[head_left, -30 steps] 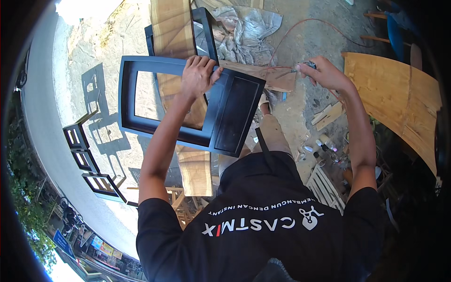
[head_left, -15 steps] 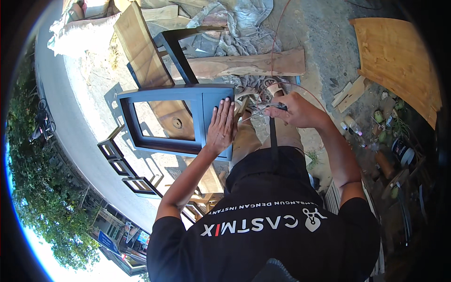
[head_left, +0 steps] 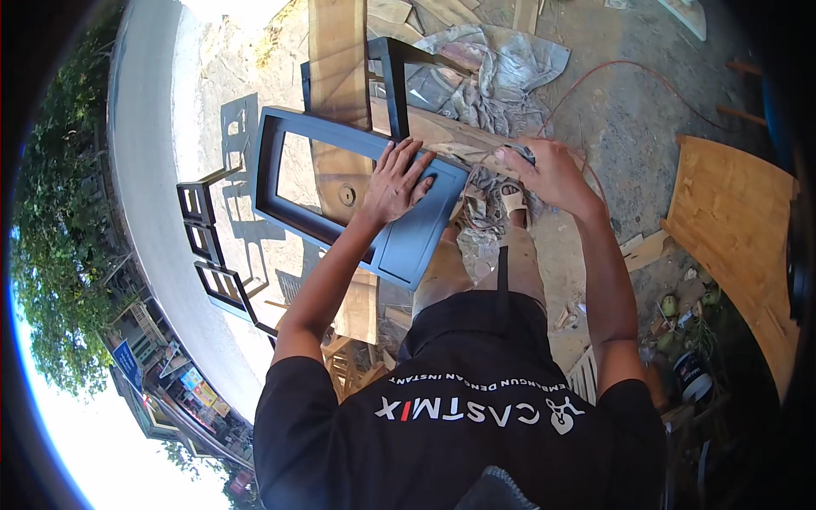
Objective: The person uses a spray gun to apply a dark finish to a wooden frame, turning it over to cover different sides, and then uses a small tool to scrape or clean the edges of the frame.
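Note:
A dark blue-grey wooden frame (head_left: 408, 246), with an open window at its left and a solid panel at its right, lies tilted in front of me. My left hand (head_left: 395, 183) rests flat on the solid panel, fingers spread. My right hand (head_left: 548, 174) is just past the frame's right end, closed around a small grey object (head_left: 520, 153). A thin red cord (head_left: 595, 76) runs off from that hand across the ground. What the object is I cannot tell.
A second dark frame (head_left: 391, 76) stands behind, against wooden planks (head_left: 336, 51) and a crumpled sheet (head_left: 510, 59). A plywood board (head_left: 731, 221) lies at the right, with a paint can (head_left: 693, 374) below it. Small dark frames (head_left: 204, 229) lie at the left. My sandalled foot (head_left: 514, 200) is below my right hand.
The view has swung, so the frame sits more tilted in the picture. My left hand stays flat on the panel. My right hand keeps its grip and is slightly farther from the frame.

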Demonstrator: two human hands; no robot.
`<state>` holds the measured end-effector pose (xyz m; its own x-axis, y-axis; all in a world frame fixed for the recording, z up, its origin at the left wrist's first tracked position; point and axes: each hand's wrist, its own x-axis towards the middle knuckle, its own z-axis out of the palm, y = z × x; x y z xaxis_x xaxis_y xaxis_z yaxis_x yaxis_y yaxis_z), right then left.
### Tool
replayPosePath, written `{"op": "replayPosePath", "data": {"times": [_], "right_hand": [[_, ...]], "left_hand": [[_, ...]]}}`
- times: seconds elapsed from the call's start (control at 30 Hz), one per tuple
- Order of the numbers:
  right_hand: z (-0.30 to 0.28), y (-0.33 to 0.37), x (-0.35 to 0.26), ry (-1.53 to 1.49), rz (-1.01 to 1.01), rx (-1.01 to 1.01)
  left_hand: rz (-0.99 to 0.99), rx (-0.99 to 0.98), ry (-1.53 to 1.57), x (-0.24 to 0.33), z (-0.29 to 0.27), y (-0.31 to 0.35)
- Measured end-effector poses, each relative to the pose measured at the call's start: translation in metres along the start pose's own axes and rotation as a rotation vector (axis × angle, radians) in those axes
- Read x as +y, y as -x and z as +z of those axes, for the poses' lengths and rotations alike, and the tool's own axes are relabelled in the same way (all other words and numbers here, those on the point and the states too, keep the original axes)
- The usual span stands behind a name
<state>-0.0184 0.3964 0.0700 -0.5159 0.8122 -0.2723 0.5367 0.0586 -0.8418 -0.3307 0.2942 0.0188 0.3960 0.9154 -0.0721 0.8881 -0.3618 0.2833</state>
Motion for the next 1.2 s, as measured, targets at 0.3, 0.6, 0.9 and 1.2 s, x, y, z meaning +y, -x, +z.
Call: {"op": "replayPosePath", "data": {"times": [0.3,0.6,0.9,1.2], "right_hand": [[0.098,-0.096,-0.147,0.313,-0.275,-0.001],[0.251,-0.230,-0.258,0.669,-0.566,-0.149],[0.332,-0.244,-0.367,0.575,-0.524,-0.569],[0.364,-0.200,-0.396,0.697,-0.646,-0.936]], "left_hand": [[-0.496,0.409,-0.161,-0.183,-0.023,0.062],[-0.927,0.328,0.200,-0.297,-0.060,0.147],[-0.995,0.531,0.493,-0.273,-0.029,0.290],[-1.118,1.410,1.462,-0.242,0.020,0.271]]}}
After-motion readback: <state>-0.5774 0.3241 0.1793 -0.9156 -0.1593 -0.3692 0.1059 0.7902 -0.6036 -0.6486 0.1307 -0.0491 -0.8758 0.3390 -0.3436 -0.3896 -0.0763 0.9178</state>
